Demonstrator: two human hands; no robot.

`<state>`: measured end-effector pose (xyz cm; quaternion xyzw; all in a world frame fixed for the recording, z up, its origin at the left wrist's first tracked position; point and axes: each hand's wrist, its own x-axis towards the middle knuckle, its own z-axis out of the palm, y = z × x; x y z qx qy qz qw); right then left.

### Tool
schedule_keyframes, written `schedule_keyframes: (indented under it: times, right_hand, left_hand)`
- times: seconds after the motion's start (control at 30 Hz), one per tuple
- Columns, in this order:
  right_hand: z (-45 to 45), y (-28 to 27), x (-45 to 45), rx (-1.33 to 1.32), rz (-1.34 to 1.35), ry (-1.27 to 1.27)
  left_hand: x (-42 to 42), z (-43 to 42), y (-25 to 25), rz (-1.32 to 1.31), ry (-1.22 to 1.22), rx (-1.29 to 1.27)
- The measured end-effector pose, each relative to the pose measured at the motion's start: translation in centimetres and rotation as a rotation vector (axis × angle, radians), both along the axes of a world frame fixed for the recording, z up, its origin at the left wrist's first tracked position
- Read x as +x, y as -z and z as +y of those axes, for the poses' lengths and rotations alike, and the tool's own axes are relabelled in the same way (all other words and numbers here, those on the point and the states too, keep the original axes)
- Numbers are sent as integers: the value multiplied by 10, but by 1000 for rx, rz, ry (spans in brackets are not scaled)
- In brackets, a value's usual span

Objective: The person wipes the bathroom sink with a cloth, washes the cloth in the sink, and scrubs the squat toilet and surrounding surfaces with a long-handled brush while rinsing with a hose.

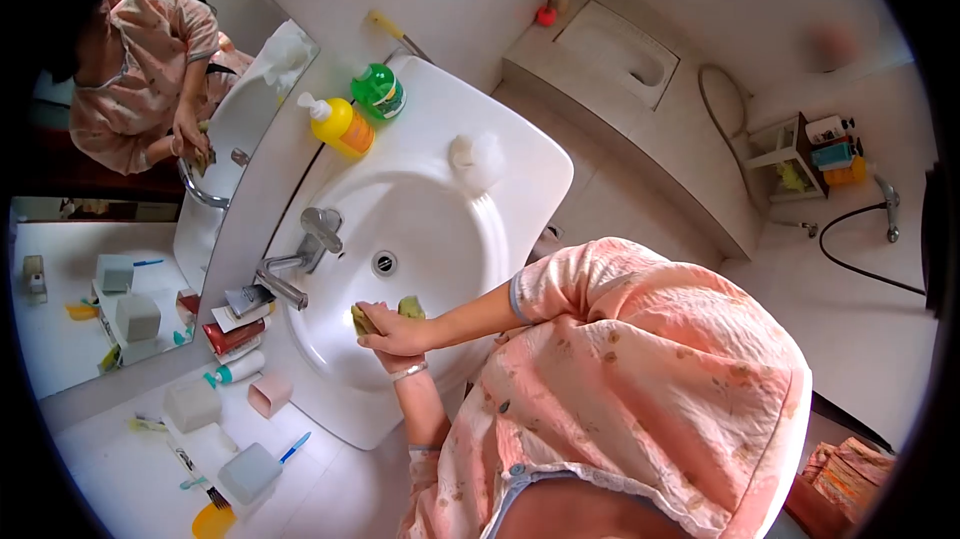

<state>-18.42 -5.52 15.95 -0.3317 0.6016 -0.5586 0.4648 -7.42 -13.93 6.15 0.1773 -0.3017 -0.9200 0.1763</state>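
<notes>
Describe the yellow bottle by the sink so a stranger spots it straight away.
Start at the white sink and find its chrome faucet. Toward the top of the picture from there, two bottles stand side by side at the sink's edge. The yellow bottle has a white pump and an orange label; its neighbour is a green bottle.

Passage is being left above the basin's (pixel 345 304) drain (pixel 384 263), between the hands (pixel 398 332) and the white bundle (pixel 477 161) on the rim. The way to the mirror (pixel 165 119) is being obstructed by the tap (pixel 318 235), the back corner by yellow (pixel 345 129) and green bottles (pixel 378 92), and the desk (pixel 325 499) by scattered tubes (pixel 233 337) and cups (pixel 250 472).
</notes>
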Motion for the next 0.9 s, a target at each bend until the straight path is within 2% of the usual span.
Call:
schedule_keyframes:
  times: [0.03,0.07,0.1,0.13,0.17,0.2,0.23,0.27,0.33,0.4,0.47,0.53,0.6,0.7,0.8,0.87,0.9]
  right_hand:
    - [14,-12,-2,-20,145,7]
    - [16,4,-3,-201,397,81]
    - [33,-10,-18,-233,382,41]
    - [49,-14,-36,-254,499,4]
    - [67,-17,-52,-272,612,-33]
    - [87,-24,-66,-204,535,37]
    - [108,-27,-81,-136,460,106]
    - [130,-21,-94,-66,352,192]
    - [172,-15,-111,71,197,360]
    - [211,-1,-121,123,82,466]
    - [239,7,-127,180,1,524]
    - [261,11,-130,203,-150,609]
    - [278,20,-134,202,-165,675]
    - [302,15,-140,198,-250,681]
    - [340,20,-152,236,-244,727]
    - [375,30,-157,240,-263,796]
    - [396,36,-159,239,-306,837]
  left_hand:
    - [-5,7,1,-50,-93,0]
    - [-11,12,2,-101,-188,-1]
    - [-21,15,2,-148,-274,-5]
    - [-40,21,-45,-366,-381,-148]
    - [-55,26,-80,-628,-263,-465]
    - [-62,28,-98,-888,-130,-779]
    - [-62,27,-90,-785,-105,-976]
    - [-63,24,-88,-839,141,-1083]
    - [-74,29,-95,-799,388,-1051]
    - [-95,32,-107,-746,382,-1021]
    - [-127,38,-142,-636,262,-1396]
    - [-163,44,-178,-482,102,-1459]
    - [-198,42,-202,-375,8,-1685]
    - [-246,28,-191,-302,-51,-1731]
    - [-288,15,-138,-386,4,-1732]
    - [-298,6,-84,-454,292,-2122]
    - [-295,2,-66,-544,345,-2115]
